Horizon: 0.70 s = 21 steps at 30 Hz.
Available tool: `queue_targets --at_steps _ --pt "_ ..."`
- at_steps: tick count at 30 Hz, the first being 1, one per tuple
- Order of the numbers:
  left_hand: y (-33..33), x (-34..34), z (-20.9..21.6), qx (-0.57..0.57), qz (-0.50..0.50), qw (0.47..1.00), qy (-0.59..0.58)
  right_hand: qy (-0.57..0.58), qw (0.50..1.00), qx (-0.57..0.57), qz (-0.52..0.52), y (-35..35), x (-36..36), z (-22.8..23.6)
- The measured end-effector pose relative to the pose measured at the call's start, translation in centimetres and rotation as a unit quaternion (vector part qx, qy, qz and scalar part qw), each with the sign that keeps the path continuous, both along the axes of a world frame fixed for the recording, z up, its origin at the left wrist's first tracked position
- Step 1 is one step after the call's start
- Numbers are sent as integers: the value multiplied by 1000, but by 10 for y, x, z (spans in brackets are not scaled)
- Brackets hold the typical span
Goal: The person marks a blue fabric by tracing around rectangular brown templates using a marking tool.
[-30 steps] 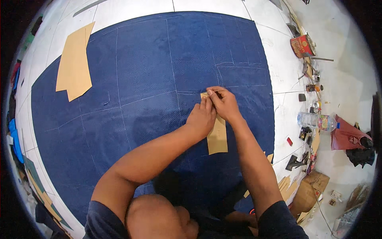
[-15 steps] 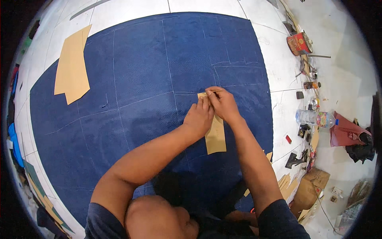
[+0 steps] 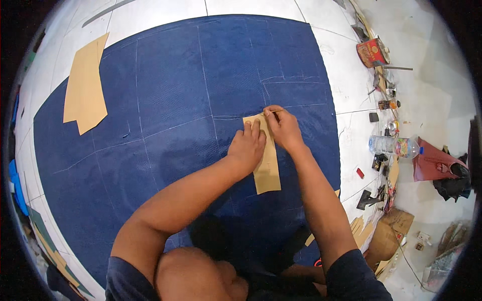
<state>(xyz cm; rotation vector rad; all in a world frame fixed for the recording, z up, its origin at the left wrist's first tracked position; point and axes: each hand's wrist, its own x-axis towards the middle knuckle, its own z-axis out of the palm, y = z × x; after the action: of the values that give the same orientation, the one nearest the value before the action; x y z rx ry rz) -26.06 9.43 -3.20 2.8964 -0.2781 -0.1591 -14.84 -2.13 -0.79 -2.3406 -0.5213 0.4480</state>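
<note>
A narrow strip of tan card (image 3: pixel 267 173) lies flat on a wide blue cloth (image 3: pixel 175 75), to the right of the cloth's middle. The left hand (image 3: pixel 247 145) is laid over the upper left part of the strip, palm down, its fingers a little spread and pressing rather than gripping; two fingertips (image 3: pixel 257 123) reach close to the strip's top edge. The strip's lower end shows bare, below and to the right of that hand. The right hand (image 3: pixel 285 129) is at the strip's upper right corner, thumb and forefinger drawn together in a pinch; what sits between them is too small to tell. Thin pale lines (image 3: pixel 202 65) cross the cloth, one meeting the strip's top edge from the left.
</note>
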Motion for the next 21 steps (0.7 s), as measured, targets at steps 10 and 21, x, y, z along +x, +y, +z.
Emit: queue_targets --at_steps 10,21 --pt "2 3 5 30 1 1000 1 -16 998 26 -55 3 4 -14" --pt "-1 9 15 52 -23 996 74 -3 992 68 -107 0 3 -23"
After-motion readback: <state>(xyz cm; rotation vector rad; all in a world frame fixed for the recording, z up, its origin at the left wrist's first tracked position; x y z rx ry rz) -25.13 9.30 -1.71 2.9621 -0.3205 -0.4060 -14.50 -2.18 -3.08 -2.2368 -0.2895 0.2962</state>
